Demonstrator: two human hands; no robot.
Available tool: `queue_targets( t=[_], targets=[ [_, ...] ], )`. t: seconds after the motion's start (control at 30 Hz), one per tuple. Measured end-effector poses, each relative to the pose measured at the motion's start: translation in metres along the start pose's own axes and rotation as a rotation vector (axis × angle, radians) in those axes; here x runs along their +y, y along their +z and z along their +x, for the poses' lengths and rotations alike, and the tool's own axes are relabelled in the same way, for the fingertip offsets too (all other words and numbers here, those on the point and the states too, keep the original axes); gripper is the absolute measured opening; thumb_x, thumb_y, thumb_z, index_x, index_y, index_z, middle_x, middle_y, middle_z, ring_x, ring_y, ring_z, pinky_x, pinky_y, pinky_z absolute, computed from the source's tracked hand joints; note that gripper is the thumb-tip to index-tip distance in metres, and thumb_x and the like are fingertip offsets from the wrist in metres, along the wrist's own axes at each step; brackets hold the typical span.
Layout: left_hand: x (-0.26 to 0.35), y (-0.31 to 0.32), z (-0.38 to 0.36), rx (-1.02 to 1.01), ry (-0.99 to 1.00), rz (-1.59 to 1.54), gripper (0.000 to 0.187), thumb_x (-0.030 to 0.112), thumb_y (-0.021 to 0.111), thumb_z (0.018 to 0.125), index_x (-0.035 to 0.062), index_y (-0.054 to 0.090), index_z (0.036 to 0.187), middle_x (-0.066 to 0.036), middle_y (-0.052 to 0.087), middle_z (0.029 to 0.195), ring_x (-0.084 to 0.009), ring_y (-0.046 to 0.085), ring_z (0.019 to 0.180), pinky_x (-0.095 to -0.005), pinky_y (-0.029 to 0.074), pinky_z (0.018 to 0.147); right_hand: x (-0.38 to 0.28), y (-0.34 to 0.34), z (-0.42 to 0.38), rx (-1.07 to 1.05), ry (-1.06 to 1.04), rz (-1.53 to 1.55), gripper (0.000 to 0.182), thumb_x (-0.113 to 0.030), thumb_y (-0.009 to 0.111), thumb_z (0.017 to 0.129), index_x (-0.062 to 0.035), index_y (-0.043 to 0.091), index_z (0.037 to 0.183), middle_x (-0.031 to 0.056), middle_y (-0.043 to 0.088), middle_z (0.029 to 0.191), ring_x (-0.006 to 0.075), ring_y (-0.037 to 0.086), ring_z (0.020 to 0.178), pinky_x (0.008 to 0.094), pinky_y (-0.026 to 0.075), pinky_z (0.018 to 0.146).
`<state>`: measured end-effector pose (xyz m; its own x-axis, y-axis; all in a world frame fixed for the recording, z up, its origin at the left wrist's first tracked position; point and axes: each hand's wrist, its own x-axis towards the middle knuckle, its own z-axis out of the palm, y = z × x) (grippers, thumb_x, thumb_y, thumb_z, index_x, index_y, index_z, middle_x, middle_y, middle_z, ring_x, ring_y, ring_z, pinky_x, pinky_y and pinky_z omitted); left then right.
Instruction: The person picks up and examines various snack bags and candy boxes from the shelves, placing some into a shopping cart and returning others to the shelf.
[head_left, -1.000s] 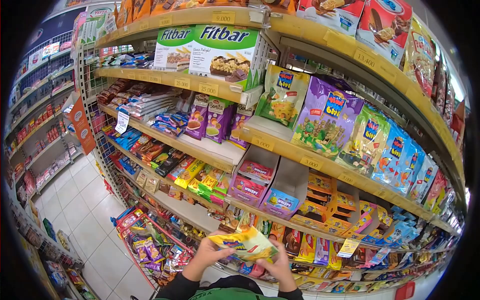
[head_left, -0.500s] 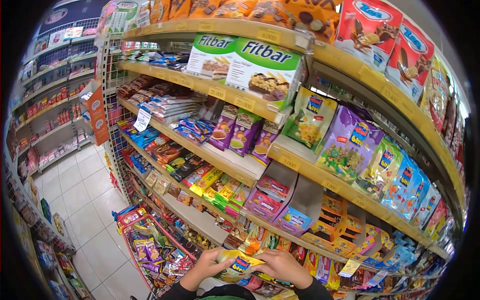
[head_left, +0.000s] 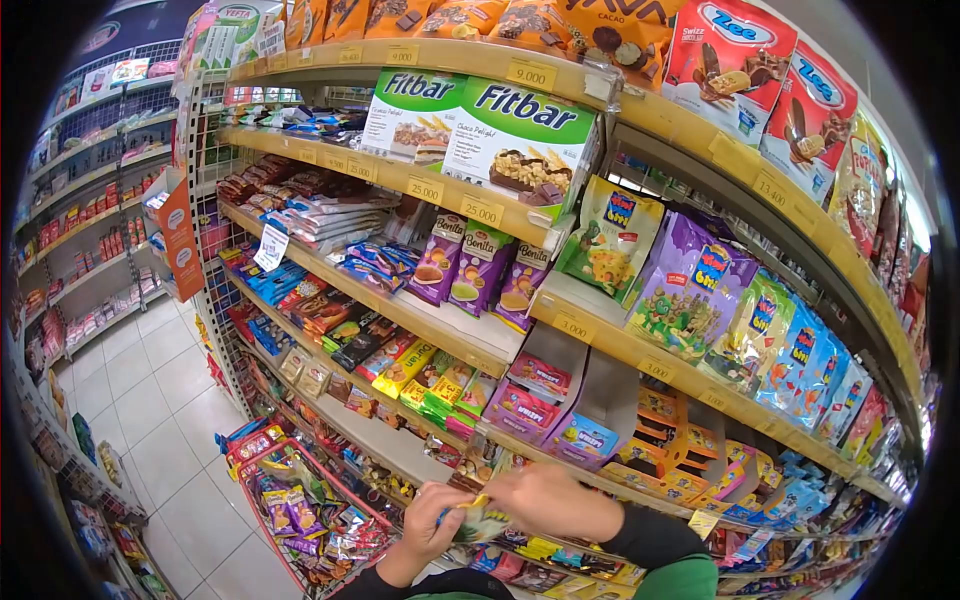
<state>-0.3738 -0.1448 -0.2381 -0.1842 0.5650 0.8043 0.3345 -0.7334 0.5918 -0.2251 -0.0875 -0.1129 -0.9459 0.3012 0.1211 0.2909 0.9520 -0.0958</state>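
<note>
A small snack packet [head_left: 483, 517] is held low in the view, in front of the lower shelves, between both hands. The left hand [head_left: 432, 522] is closed around the packet's left end, with the fingers curled and the thumb pressed on top. The right hand [head_left: 548, 497] is laid over the packet's upper right part, its fingers bent down onto the wrapper, so that much of the packet is hidden (only a yellow and green strip shows between the hands). A dark sleeve [head_left: 650, 535] with a green cuff covers the right forearm.

Behind the hands, a long shelf rack [head_left: 600, 340] is seen, filled with sweets and biscuits and edged with yellow price strips. On an upper shelf, two green and white cereal bar boxes [head_left: 520, 135] are stood side by side. Just below and to the right of them, a purple bag [head_left: 690, 285] is hung beside green and blue ones. Three small purple pouches [head_left: 480, 270] are lined upright on the shelf to the left of it. A red wire basket [head_left: 300, 500] full of small packets is set on the tiled floor [head_left: 150, 410], near the left hand and below the lowest shelf.
</note>
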Motion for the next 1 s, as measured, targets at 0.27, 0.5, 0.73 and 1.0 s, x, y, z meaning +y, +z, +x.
queue_targets(
  t=[0.27, 0.5, 0.73, 1.0],
  targets=[
    [-0.025, -0.012, -0.016, 0.239, -0.323, -0.292, 0.024, 0.006, 0.043, 0.079, -0.0017, 0.044, 0.102, -0.008, 0.048, 0.084, -0.0143, 0.049, 0.081, -0.0263, 0.039, 0.074, -0.002, -0.163, -0.004, 0.858, 0.404, -0.419, 0.006, -0.005, 0.054, 0.069, 0.0007, 0.052, 0.068, 0.0162, 0.047, 0.056, 0.0298, 0.048, 0.05, 0.0345, 0.036, 0.046],
    [-0.026, -0.018, -0.009, 0.172, -0.374, -0.308, 0.021, 0.005, 0.043, 0.08, -0.0011, 0.047, 0.099, -0.008, 0.051, 0.081, -0.0129, 0.05, 0.078, -0.0247, 0.039, 0.071, 0.053, -0.204, 0.038, 0.91, 0.672, -0.992, 0.009, -0.009, 0.054, 0.068, 0.0002, 0.054, 0.068, 0.017, 0.056, 0.065, 0.0334, 0.056, 0.066, 0.0397, 0.045, 0.058],
    [-0.037, -0.023, -0.012, 0.143, -0.437, -0.284, 0.016, 0.008, 0.042, 0.081, -0.0013, 0.051, 0.089, -0.005, 0.049, 0.079, -0.0102, 0.048, 0.074, -0.0219, 0.037, 0.067, 0.089, -0.211, 0.076, 0.609, 0.719, -0.964, 0.015, -0.017, 0.055, 0.071, -0.0033, 0.057, 0.074, 0.0168, 0.057, 0.069, 0.0328, 0.056, 0.068, 0.0398, 0.045, 0.059],
    [-0.044, -0.026, -0.011, 0.179, -0.489, -0.313, 0.013, 0.002, 0.043, 0.079, -0.0026, 0.054, 0.085, -0.008, 0.053, 0.077, -0.0124, 0.051, 0.072, -0.0231, 0.04, 0.066, 0.126, -0.216, 0.088, 0.411, 0.666, -0.934, 0.018, -0.019, 0.06, 0.068, -0.008, 0.059, 0.082, 0.0106, 0.058, 0.078, 0.0281, 0.052, 0.088, 0.0521, 0.035, 0.076]
  ],
)
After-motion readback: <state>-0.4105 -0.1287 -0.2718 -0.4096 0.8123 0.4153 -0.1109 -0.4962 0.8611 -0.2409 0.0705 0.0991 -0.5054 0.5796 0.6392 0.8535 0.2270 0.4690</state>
